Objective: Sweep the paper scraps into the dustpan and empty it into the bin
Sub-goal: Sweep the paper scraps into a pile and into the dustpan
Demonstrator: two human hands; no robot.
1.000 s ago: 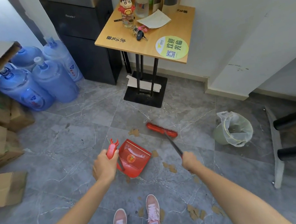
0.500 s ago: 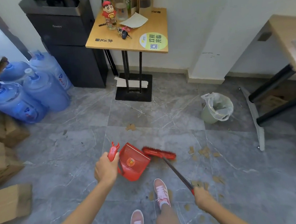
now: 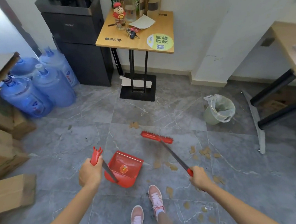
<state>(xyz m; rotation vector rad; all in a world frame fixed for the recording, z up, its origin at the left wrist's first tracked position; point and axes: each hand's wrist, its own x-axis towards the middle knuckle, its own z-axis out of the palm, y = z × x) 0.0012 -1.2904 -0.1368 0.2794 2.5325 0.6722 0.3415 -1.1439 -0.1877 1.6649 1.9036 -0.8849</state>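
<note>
Dustpan [image 3: 126, 169] — red, resting on grey floor [image 3: 66, 152] just ahead of pink shoes [image 3: 155, 195]; its long handle gripped at top by left hand [image 3: 90, 174]. Right hand [image 3: 199, 178] curled round broom [image 3: 158, 138] handle, brush head beyond dustpan mouth. Paper scraps [image 3: 204, 151] scattered right of dustpan. Bin [image 3: 219, 109] — bag-lined, well apart, far right.

Bare, sleeveless forearms, and pink lace-up sneakers [image 3: 147, 209] with white soles on both feet

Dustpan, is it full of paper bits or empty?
Empty, as far as shows: the dustpan has a bare red inside with only its round sticker, and the paper scraps lie on the floor beside it.
</note>
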